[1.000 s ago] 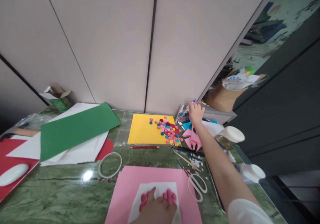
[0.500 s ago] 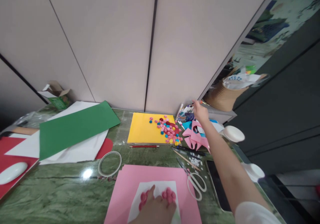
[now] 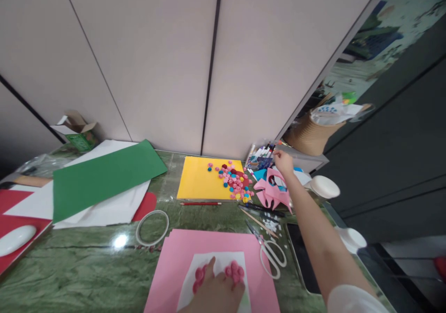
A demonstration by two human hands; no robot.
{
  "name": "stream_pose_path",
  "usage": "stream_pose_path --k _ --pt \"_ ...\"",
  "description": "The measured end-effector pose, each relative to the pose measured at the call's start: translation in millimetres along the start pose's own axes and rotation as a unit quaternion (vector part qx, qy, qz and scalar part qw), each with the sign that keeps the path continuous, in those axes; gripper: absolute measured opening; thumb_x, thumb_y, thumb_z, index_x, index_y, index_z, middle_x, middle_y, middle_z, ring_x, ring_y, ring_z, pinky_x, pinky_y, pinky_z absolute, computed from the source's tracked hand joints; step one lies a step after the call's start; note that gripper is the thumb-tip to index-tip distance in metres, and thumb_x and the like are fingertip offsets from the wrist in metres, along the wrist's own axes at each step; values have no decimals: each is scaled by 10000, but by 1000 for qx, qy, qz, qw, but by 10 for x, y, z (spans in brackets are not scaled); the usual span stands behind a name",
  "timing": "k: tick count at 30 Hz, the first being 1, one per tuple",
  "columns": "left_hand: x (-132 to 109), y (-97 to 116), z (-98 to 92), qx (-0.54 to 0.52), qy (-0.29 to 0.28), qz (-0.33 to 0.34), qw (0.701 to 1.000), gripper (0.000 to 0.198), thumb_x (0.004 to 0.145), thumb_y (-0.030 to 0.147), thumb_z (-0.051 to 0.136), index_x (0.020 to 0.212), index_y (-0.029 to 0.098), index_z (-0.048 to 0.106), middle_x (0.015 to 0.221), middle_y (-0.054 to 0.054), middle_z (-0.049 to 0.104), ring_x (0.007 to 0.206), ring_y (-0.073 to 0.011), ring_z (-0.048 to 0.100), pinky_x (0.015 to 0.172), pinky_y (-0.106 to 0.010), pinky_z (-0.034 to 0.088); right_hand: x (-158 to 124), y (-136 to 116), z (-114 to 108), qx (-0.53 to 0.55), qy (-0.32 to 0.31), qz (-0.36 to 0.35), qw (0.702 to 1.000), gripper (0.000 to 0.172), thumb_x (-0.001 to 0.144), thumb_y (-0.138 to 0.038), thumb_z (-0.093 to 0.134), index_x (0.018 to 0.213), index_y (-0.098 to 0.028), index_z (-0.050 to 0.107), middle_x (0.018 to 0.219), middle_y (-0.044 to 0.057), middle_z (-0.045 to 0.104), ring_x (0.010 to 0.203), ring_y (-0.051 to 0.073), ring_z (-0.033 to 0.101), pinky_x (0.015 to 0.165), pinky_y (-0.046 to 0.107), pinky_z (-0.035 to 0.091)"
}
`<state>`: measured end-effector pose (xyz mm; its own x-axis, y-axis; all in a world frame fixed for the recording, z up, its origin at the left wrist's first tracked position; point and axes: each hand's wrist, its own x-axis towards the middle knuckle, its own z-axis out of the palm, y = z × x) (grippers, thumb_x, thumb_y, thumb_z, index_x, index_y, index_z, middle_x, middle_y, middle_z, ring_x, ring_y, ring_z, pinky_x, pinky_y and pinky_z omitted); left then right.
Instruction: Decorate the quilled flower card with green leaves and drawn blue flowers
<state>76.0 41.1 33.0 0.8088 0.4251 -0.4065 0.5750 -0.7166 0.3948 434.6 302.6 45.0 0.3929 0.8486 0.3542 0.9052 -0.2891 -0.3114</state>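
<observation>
My left hand lies flat at the bottom edge, fingers spread on a white sheet that rests on pink paper. Pink round pieces sit under and around its fingertips. My right arm reaches far to the back right, where my right hand hovers over a bunch of marker pens by the wall, fingers pinched toward them. What they grip is too small to name. Pink paper scraps lie just below that hand.
A yellow sheet carries several pink, blue and yellow round pieces. Scissors, a red pencil, a wire ring, green paper, white lids and a dark tablet lie about.
My right hand has shifted rightward from the front of the marker bunch to its right side, rising a little on the way. My left hand has stayed on the white sheet.
</observation>
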Motion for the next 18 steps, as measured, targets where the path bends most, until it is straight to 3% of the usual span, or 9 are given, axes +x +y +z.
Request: stream_pose_path --k 4,12,18 --pt "-1 -7 9 -3 16 1 1000 470 827 350 524 1243 137 482 1121 -218 611 1022 -326 594 944 -648 288 -15 -91 83 20 -44 -26 998 291 763 -197 424 890 -168 685 755 52 690 677 170 608 657 244 421" --pt "32 -36 111 15 31 12 999 429 844 271 484 1249 132 458 1136 -221 602 999 -321 603 920 -665 298 78 -154 -59 -21 29 11 999 412 835 -196 307 1137 -129 580 935 135 672 814 223 611 748 315 429" --pt "40 -31 90 22 49 21 998 370 858 201 449 1219 131 484 1089 -208 628 955 -303 625 906 -651 335 241 -262 -101 -82 -5 -8 997 350 846 -233 403 1125 -194 611 943 154 672 869 239 627 770 350 440"
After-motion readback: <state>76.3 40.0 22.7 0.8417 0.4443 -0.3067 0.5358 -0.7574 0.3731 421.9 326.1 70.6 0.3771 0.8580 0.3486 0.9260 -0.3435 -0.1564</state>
